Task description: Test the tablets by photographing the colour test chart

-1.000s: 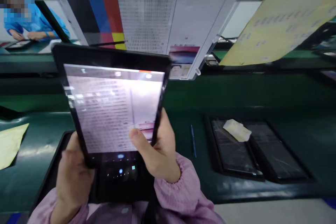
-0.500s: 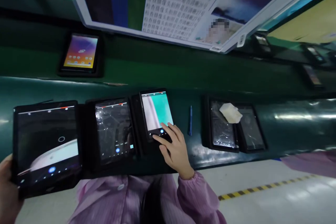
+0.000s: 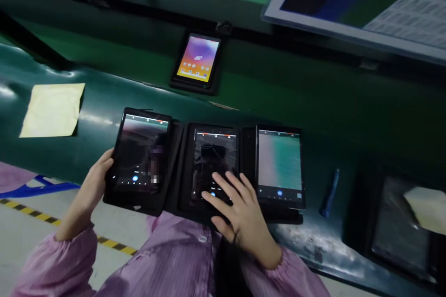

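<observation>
Three dark tablets in cases lie side by side along the bench edge in front of me. My left hand (image 3: pixel 89 190) grips the left edge of the leftmost tablet (image 3: pixel 141 155), whose screen shows a dark camera view. Over the lower screen of the middle tablet (image 3: pixel 215 151) is my right hand (image 3: pixel 245 216), fingers spread and holding nothing; I cannot tell whether a fingertip touches the glass. On the right tablet (image 3: pixel 279 158) a camera view of pink and green is lit. Part of the middle tablet is hidden by my right hand.
A tablet with a lit home screen (image 3: pixel 198 58) lies on the lane behind. Yellow paper (image 3: pixel 52 111) rests at the left. To the right are a blue pen (image 3: pixel 330 192) and another tablet (image 3: pixel 400 227) with a pale cloth (image 3: pixel 427 206). A printed chart (image 3: pixel 348 9) hangs above.
My view has swung left. My right hand has moved from the right tablet to the middle one. My left hand remains on the leftmost tablet, which now appears smaller.
</observation>
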Demonstrator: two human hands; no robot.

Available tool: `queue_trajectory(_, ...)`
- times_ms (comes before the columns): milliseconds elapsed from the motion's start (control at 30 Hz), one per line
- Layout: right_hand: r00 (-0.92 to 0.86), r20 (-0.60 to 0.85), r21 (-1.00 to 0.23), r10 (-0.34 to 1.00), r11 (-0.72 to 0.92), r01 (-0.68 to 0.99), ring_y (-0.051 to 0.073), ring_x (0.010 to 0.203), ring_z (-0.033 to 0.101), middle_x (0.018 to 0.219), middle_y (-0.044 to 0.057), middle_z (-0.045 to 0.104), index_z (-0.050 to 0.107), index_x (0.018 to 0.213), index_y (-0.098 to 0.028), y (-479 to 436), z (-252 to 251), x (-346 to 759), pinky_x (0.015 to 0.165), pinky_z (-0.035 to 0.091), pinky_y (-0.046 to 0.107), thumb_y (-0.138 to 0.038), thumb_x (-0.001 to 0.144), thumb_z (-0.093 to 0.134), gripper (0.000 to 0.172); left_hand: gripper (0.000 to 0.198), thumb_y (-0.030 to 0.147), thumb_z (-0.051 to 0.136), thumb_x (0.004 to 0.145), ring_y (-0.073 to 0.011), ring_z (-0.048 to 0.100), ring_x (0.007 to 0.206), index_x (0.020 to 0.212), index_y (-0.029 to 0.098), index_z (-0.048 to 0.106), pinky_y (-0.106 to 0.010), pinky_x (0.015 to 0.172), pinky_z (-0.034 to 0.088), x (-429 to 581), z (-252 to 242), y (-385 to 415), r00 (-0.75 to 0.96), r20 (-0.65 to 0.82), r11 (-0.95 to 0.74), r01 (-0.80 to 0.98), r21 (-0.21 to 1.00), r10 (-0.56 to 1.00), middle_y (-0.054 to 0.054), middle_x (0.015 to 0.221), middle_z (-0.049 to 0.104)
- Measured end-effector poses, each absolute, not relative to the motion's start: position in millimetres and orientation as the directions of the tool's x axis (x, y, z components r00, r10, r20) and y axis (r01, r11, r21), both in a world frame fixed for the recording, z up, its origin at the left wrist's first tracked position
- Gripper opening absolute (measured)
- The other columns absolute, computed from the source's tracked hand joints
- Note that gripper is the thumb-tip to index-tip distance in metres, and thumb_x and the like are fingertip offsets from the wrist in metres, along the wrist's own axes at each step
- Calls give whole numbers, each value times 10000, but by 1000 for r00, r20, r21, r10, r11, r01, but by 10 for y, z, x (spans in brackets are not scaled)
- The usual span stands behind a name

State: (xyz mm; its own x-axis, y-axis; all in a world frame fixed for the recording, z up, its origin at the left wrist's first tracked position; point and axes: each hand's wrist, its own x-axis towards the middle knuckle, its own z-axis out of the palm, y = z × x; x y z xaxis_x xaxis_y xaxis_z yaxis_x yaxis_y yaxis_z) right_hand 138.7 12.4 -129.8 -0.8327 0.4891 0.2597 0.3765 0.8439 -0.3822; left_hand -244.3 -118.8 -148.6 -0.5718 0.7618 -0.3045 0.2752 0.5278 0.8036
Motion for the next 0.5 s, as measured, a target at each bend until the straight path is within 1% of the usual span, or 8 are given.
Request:
queue_trajectory(100,-876,227,-382,425,867,321,298,1520,398,1616,46,531,722,1301,-301,121,-1335,1161,1280,256,545,-473,1105,405,411,563,394,550,1005,-326,542,1427,1524,178,512,-438,1244,404,-2520,-1442,-1260,-482,-390,512,150,846,785,-44,1523,623)
queue_trajectory(167,-894,203,-386,399,872,302,296,1510,417,1626,36,522,729,1285,-299,128,-1379,1115,1279,261,554,-471,1100,427,393,603,362,614,981,-337,478,1490,1555,224,488,-457,1267,376,-2574,-1435,-1308,-426,-417,499,95,862,803,-24,1569,584)
queue_trajectory(267,-913,165,-380,374,878,291,307,1486,453,1632,34,516,732,1278,-297,142,-1413,1111,1259,293,578,-461,1090,468,363,655,348,667,960,-368,443,1516,1579,266,468,-488,1242,419,-2663,-1469,-1357,-342,-435,476,40,879,833,-25,1600,551)
queue_trajectory(333,-921,147,-366,361,885,289,320,1468,473,1624,41,526,728,1289,-299,164,-1406,1129,1235,321,592,-444,1087,483,349,691,359,703,944,-381,427,1527,1587,284,461,-488,1229,438,-2712,-1514,-1371,-296,-433,458,18,889,852,-31,1625,520)
queue_trajectory(400,-920,155,-361,360,887,287,333,1483,454,1631,59,513,714,1320,-301,208,-1388,1175,1221,327,599,-414,1089,477,349,746,371,743,915,-374,409,1539,1596,297,447,-473,1247,411,-2740,-1563,-1372,-267,-415,432,5,902,870,-35,1649,489)
queue_trajectory(500,-886,222,-382,408,872,306,335,1547,365,1697,76,403,683,1371,-289,317,-1373,1307,1243,278,584,-366,1091,442,377,834,417,795,859,-370,407,1543,1603,290,440,-471,1266,378,-2751,-1626,-1352,-258,-386,401,6,916,886,-69,1654,478)
